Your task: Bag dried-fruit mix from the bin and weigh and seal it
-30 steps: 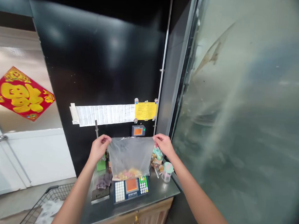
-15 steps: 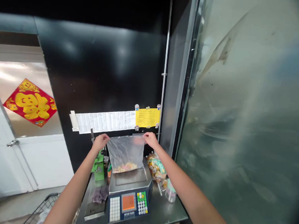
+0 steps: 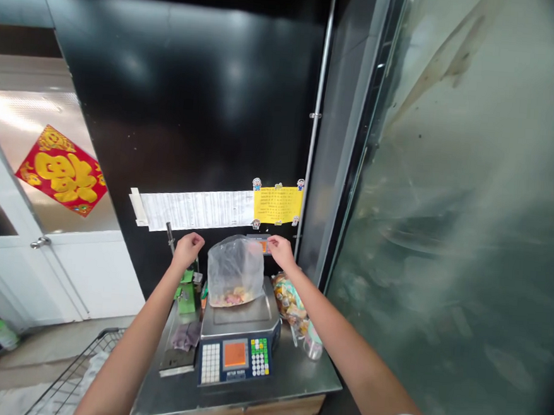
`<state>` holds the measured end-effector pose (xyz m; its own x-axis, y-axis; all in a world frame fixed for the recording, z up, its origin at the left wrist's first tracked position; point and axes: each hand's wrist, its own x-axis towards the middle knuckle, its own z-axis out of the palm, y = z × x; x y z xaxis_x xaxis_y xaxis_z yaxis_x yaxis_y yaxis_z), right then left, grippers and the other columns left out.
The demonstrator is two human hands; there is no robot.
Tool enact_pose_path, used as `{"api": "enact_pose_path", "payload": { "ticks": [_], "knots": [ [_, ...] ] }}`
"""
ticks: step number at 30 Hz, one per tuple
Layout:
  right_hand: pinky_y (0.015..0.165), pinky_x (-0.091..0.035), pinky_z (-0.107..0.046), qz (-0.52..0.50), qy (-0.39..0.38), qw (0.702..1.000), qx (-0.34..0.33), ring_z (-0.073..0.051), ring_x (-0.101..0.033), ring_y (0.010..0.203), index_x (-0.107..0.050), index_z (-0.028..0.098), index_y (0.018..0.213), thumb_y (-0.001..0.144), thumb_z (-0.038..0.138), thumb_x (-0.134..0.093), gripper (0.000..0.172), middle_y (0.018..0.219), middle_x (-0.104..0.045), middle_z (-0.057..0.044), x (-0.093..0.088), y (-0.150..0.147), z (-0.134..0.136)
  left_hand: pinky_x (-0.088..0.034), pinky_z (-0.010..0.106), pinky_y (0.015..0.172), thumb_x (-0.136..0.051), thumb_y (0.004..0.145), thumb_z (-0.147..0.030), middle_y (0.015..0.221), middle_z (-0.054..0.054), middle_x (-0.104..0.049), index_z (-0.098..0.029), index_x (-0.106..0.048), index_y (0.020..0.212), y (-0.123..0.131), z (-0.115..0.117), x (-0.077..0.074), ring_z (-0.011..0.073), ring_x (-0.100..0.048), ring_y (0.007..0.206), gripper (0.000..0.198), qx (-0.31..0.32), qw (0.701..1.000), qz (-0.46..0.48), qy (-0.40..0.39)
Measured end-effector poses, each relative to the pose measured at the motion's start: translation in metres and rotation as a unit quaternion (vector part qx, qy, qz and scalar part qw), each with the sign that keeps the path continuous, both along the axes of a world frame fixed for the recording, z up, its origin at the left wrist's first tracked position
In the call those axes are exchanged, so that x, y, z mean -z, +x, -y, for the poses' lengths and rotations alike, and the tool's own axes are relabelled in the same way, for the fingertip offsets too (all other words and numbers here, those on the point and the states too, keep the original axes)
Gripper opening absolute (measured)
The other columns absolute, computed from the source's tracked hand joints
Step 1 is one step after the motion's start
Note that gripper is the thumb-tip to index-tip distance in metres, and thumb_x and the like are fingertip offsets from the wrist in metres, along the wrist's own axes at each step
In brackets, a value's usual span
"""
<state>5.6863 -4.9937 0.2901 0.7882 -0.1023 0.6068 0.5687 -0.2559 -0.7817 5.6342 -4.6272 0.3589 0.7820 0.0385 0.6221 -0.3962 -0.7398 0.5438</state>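
Head view: a clear plastic bag (image 3: 234, 271) with bits of food at the bottom, sitting on the flat top of a weighing scale (image 3: 235, 356), puffed up and upright, so no need for holding. Left hand (image 3: 187, 250) up in the air, fingers loosely curled, just off to the side of the bag, holding nothing. Right hand (image 3: 280, 252) just beside the bag's top corner, fingers bent, maybe not gripping, though hard to tell from here. Close by on the desk (image 3: 298, 379), a full snack bag (image 3: 289, 303) and a small cup (image 3: 313, 348).
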Motion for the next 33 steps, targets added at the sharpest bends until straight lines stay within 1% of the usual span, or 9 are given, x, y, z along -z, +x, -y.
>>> {"api": "enact_pose_path", "payload": {
  "ticks": [4, 7, 10, 13, 16, 19, 23, 29, 33],
  "knots": [
    [0.061, -0.058, -0.029, -0.015, 0.066, 0.997, -0.048, -0.018, -0.067, 0.061, -0.073, 0.016, 0.093, 0.085, 0.04, -0.065, 0.027, 0.073, -0.07, -0.003, 0.027, -0.051, 0.002, -0.048, 0.026, 0.063, -0.066, 0.091, -0.045, 0.078, 0.001, -0.069, -0.019, -0.072, 0.096, -0.051, 0.01, 0.019, 0.0152, -0.061, 0.065, 0.027, 0.057, 0.994, -0.005, -0.09],
    [0.058, -0.055, -0.027, -0.067, 0.091, 0.991, -0.076, -0.016, -0.066, 0.06, -0.074, 0.017, 0.094, 0.087, 0.04, -0.067, 0.025, 0.074, -0.07, -0.002, 0.075, -0.111, 0.0, -0.048, 0.024, 0.06, -0.069, 0.091, -0.048, 0.084, 0.002, -0.07, -0.019, -0.072, 0.099, -0.107, 0.018, 0.064, 0.0141, -0.059, 0.065, 0.03, 0.109, 0.983, -0.05, -0.137],
    [0.056, -0.051, -0.025, -0.147, 0.101, 0.98, -0.092, -0.015, -0.064, 0.056, -0.073, 0.018, 0.09, 0.089, 0.04, -0.066, 0.023, 0.07, -0.068, -0.001, 0.151, -0.172, -0.007, -0.046, 0.024, 0.06, -0.066, 0.094, -0.047, 0.079, 0.001, -0.065, -0.019, -0.07, 0.097, -0.16, 0.029, 0.145, 0.0137, -0.057, 0.065, 0.028, 0.142, 0.966, -0.141, -0.163],
    [0.05, -0.046, -0.024, -0.248, 0.125, 0.956, -0.093, -0.014, -0.061, 0.052, -0.072, 0.018, 0.088, 0.087, 0.04, -0.064, 0.023, 0.071, -0.067, 0.0, 0.241, -0.226, -0.019, -0.044, 0.023, 0.055, -0.066, 0.092, -0.047, 0.069, -0.003, -0.057, -0.02, -0.068, 0.091, -0.202, 0.045, 0.251, 0.012, -0.051, 0.057, 0.027, 0.142, 0.929, -0.256, -0.226],
    [0.043, -0.037, -0.022, -0.352, 0.122, 0.925, -0.081, -0.012, -0.052, 0.044, -0.069, 0.019, 0.081, 0.083, 0.041, -0.061, 0.023, 0.063, -0.061, 0.002, 0.32, -0.27, -0.033, -0.043, 0.024, 0.048, -0.071, 0.077, -0.053, 0.065, -0.004, -0.054, -0.02, -0.063, 0.082, -0.241, 0.066, 0.354, 0.0108, -0.048, 0.05, 0.034, 0.094, 0.871, -0.376, -0.302],
    [0.04, -0.032, -0.022, -0.431, 0.061, 0.892, -0.12, -0.012, -0.047, 0.041, -0.063, 0.02, 0.071, 0.08, 0.037, -0.059, 0.02, 0.057, -0.056, 0.003, 0.368, -0.3, -0.045, -0.041, 0.023, 0.044, -0.069, 0.07, -0.055, 0.061, -0.005, -0.052, -0.021, -0.058, 0.076, -0.274, 0.087, 0.421, 0.0097, -0.046, 0.046, 0.037, 0.064, 0.816, -0.474, -0.324],
    [0.04, -0.032, -0.022, -0.493, -0.019, 0.858, -0.144, -0.012, -0.048, 0.041, -0.062, 0.02, 0.067, 0.08, 0.026, -0.057, 0.015, 0.056, -0.057, 0.002, 0.388, -0.311, -0.056, -0.037, 0.022, 0.041, -0.071, 0.067, -0.05, 0.056, -0.005, -0.053, -0.02, -0.058, 0.073, -0.29, 0.108, 0.455, 0.0092, -0.046, 0.042, 0.034, 0.071, 0.781, -0.533, -0.32],
    [0.051, -0.042, -0.023, -0.476, -0.091, 0.863, -0.141, -0.015, -0.056, 0.051, -0.07, 0.02, 0.074, 0.086, 0.018, -0.053, 0.021, 0.062, -0.065, 0.0, 0.384, -0.309, -0.062, -0.041, 0.022, 0.046, -0.068, 0.074, -0.043, 0.064, -0.004, -0.057, -0.02, -0.061, 0.08, -0.278, 0.115, 0.466, 0.0101, -0.052, 0.049, 0.026, 0.096, 0.782, -0.535, -0.306],
    [0.073, -0.052, -0.026, -0.421, -0.176, 0.885, -0.097, -0.019, -0.067, 0.075, -0.073, 0.019, 0.078, 0.088, 0.012, -0.051, 0.026, 0.077, -0.074, -0.004, 0.383, -0.299, -0.063, -0.041, 0.023, 0.046, -0.067, 0.075, -0.045, 0.064, -0.005, -0.056, -0.02, -0.061, 0.081, -0.279, 0.114, 0.469, 0.0095, -0.05, 0.048, 0.027, 0.104, 0.782, -0.538, -0.296]
  ]
}}
